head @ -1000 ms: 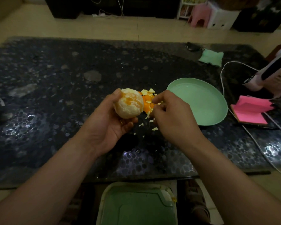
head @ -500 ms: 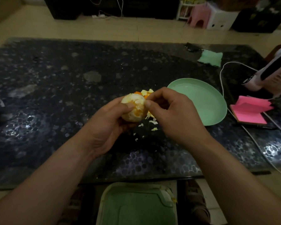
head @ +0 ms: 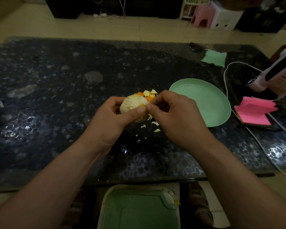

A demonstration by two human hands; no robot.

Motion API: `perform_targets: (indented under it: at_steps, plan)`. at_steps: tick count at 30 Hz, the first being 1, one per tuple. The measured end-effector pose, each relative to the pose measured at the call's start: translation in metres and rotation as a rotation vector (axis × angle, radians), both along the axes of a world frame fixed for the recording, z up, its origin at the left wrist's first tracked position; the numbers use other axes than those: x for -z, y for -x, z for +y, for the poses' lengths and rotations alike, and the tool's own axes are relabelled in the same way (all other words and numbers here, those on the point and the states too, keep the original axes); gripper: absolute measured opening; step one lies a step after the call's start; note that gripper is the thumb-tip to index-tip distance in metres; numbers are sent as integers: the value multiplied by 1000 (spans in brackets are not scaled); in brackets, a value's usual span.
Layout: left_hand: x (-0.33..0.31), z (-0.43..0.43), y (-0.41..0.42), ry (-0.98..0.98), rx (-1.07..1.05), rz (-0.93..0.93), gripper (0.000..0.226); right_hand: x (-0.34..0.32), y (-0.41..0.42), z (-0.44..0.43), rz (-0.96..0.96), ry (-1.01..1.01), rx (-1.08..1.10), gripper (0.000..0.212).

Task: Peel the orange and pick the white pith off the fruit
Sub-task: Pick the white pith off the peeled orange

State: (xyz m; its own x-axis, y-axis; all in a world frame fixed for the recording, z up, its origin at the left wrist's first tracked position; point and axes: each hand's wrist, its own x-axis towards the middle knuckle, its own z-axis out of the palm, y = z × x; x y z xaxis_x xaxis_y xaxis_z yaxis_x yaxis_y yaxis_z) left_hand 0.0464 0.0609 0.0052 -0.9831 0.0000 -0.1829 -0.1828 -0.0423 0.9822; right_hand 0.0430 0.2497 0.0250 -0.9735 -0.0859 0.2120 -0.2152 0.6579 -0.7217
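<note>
Dim, underexposed, wide-angle bowing toward the edges

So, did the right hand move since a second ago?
Yes. The right hand has shifted left, away from the green plate, and its fingertips now pinch at the orange held in the left hand.

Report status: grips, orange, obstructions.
Left grip holds the orange, mostly peeled. Right grip pinches at its right side. Peel scraps lie behind it; nothing blocks.
</note>
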Motion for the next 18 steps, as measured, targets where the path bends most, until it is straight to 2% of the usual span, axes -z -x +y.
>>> perform_targets:
  at_steps: [6, 12, 18]
  plan:
    - [1, 1, 0, -9, -10, 15, 69, 1, 1, -1, 21, -26, 14, 8]
    - [5, 2, -1, -32, -12, 10, 65, 5, 0, -6, 159, -91, 50, 11]
    - [3, 3, 1, -93, -4, -20, 61, 1, -1, 1, 33, 16, -6, 9]
